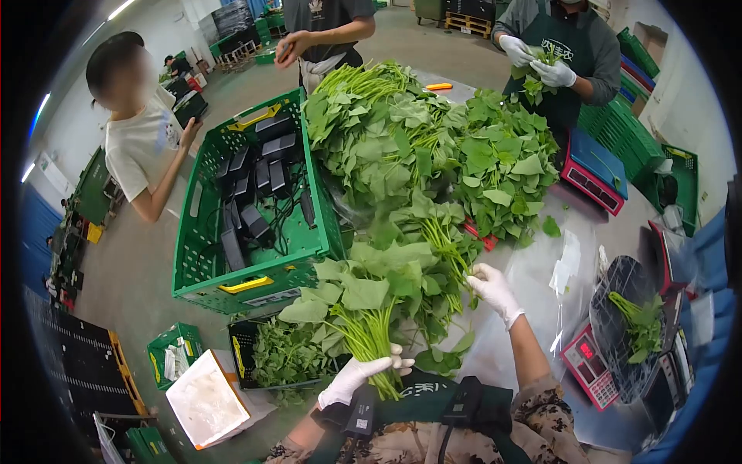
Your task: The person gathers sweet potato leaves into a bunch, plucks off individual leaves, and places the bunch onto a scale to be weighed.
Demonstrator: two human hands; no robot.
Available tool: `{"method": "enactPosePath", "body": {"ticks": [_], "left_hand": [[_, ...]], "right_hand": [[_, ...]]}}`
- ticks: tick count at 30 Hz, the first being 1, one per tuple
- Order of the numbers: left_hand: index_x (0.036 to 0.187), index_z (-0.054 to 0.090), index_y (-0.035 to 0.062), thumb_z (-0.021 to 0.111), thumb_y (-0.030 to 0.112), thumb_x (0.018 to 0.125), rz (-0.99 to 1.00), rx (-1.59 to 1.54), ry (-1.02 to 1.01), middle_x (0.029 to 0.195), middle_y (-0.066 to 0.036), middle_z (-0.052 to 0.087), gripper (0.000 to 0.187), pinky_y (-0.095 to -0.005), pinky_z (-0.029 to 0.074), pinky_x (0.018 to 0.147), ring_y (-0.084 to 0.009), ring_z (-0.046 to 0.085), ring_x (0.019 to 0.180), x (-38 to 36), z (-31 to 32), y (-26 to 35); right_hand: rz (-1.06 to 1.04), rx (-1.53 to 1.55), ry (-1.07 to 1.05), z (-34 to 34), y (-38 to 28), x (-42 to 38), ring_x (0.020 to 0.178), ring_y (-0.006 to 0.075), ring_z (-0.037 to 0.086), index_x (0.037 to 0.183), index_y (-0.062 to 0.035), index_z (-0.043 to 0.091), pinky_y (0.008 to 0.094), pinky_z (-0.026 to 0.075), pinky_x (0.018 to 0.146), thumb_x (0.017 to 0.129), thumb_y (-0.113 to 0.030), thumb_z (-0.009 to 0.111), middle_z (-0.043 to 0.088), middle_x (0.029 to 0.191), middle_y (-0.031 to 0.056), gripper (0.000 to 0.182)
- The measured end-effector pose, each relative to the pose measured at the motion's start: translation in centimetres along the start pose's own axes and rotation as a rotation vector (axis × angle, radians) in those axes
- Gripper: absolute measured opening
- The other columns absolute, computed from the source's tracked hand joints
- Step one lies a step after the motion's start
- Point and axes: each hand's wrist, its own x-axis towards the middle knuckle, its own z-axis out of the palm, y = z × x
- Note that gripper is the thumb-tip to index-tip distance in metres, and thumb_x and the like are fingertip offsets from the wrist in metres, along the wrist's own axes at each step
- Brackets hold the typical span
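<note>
My left hand (363, 377), in a white glove, is wrapped round the stems of a bunch of leafy greens (363, 329). Its broad leaves point away from me, and the cut stem ends stick out below the fingers near my apron. To the right, my gloved right hand (497, 291) pinches at the thin stems of more leafy greens (444, 240) lying on the table. Beyond both hands rises a large pile of the same greens (386, 139). Part of a red object (481, 236) shows beneath the leaves.
A green crate (255, 267) of black devices stands left of the pile. Below it sits a dark crate of greens (290, 352) beside a white foam box (207, 398). A scale (589, 363) bears a small bunch at right. Several people stand around; a co-worker's gloved hands (553, 73) hold greens.
</note>
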Motion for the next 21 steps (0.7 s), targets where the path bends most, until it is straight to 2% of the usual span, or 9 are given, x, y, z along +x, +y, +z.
{"method": "enactPosePath", "body": {"ticks": [1, 3, 6, 8, 9, 12, 15, 18, 21], "left_hand": [[0.112, 0.055, -0.0012, 0.06, 0.007, 0.087, 0.023, 0.012, -0.054, 0.097, -0.01, 0.06, 0.027, -0.0432, 0.043, 0.1, -0.0307, 0.053, 0.115, 0.5, -0.4, -0.2], [0.109, 0.056, -0.0006, 0.06, 0.007, 0.087, 0.058, 0.045, -0.048, 0.1, -0.011, 0.061, 0.024, -0.0424, 0.044, 0.099, -0.0306, 0.053, 0.115, 0.6, 1.2, 0.6], [0.104, 0.056, 0.001, 0.061, 0.008, 0.086, 0.051, 0.069, -0.009, 0.1, -0.011, 0.062, 0.02, -0.0414, 0.044, 0.099, -0.0294, 0.056, 0.111, 0.7, 2.2, 0.9], [0.102, 0.055, 0.0018, 0.061, 0.009, 0.086, 0.048, 0.064, -0.027, 0.097, -0.01, 0.063, 0.018, -0.041, 0.043, 0.1, -0.0282, 0.058, 0.109, 1.4, 1.1, 0.4], [0.101, 0.054, 0.0023, 0.061, 0.008, 0.086, 0.052, 0.065, 0.0, 0.089, -0.008, 0.062, 0.018, -0.0386, 0.045, 0.096, -0.025, 0.061, 0.1, 1.5, 1.1, 0.4], [0.102, 0.054, 0.0024, 0.06, 0.007, 0.086, 0.11, 0.002, -0.001, 0.085, -0.006, 0.06, 0.018, -0.0348, 0.048, 0.088, -0.0216, 0.062, 0.092, 2.1, 0.9, 0.1], [0.102, 0.054, 0.0025, 0.06, 0.007, 0.086, 0.121, 0.068, 0.101, 0.082, -0.005, 0.059, 0.018, -0.0321, 0.049, 0.083, -0.0197, 0.062, 0.088, 2.2, 2.1, 0.8], [0.102, 0.053, 0.0025, 0.06, 0.006, 0.086, 0.157, 0.095, 0.088, 0.083, -0.006, 0.06, 0.018, -0.0316, 0.049, 0.082, -0.0196, 0.062, 0.088, 3.0, 1.7, 0.7], [0.103, 0.053, 0.0023, 0.06, 0.005, 0.086, 0.161, 0.093, 0.08, 0.083, -0.006, 0.06, 0.018, -0.0316, 0.05, 0.08, -0.0195, 0.062, 0.087, 3.8, 2.5, 0.8]], "right_hand": [[-0.023, 0.049, 0.031, -0.4, 0.0, -0.1, 0.075, 0.0099, 0.055, 0.101, -0.0009, 0.058, 0.0235, 0.045, 0.068, 0.087, -0.018, 0.06, 0.062, 0.084, 0.0032, 0.021], [-0.07, 0.141, 0.089, -1.4, -0.5, -0.4, 0.078, 0.014, 0.06, 0.103, -0.0004, 0.06, 0.0263, 0.047, 0.071, 0.087, -0.02, 0.059, 0.065, 0.089, 0.0065, 0.025], [-0.034, -0.366, 0.124, -1.7, 1.7, 0.0, 0.087, 0.0223, 0.064, 0.109, -0.0009, 0.061, 0.0313, 0.048, 0.077, 0.086, -0.026, 0.058, 0.068, 0.095, 0.0127, 0.035], [0.037, -0.368, 0.139, -1.7, 3.2, -0.1, 0.091, 0.0254, 0.064, 0.113, -0.0021, 0.06, 0.0334, 0.048, 0.08, 0.085, -0.029, 0.057, 0.067, 0.098, 0.0148, 0.039], [0.071, -0.374, 0.142, -1.7, 2.8, -0.4, 0.093, 0.0269, 0.064, 0.114, -0.0027, 0.06, 0.0345, 0.048, 0.081, 0.084, -0.03, 0.057, 0.067, 0.1, 0.0159, 0.041], [0.011, -0.552, 0.257, -2.3, 0.8, -2.1, 0.083, 0.0236, 0.066, 0.115, -0.0053, 0.061, 0.0351, 0.049, 0.077, 0.085, -0.029, 0.056, 0.068, 0.091, 0.0131, 0.039], [0.239, -0.54, 0.19, -3.5, -2.6, -3.2, 0.073, 0.0181, 0.065, 0.115, -0.0029, 0.06, 0.0323, 0.049, 0.068, 0.087, -0.028, 0.055, 0.068, 0.084, 0.0096, 0.037], [-0.068, 0.018, 0.272, -4.8, 0.1, -2.7, 0.061, 0.0082, 0.055, 0.114, -0.0023, 0.061, 0.0237, 0.043, 0.057, 0.092, -0.025, 0.052, 0.064, 0.075, 0.0032, 0.033], [-0.123, 0.185, 0.13, -4.3, -5.4, -5.4, 0.054, 0.0029, 0.043, 0.112, -0.0035, 0.062, 0.0162, 0.035, 0.052, 0.096, -0.024, 0.047, 0.057, 0.068, -0.0023, 0.03]]}}
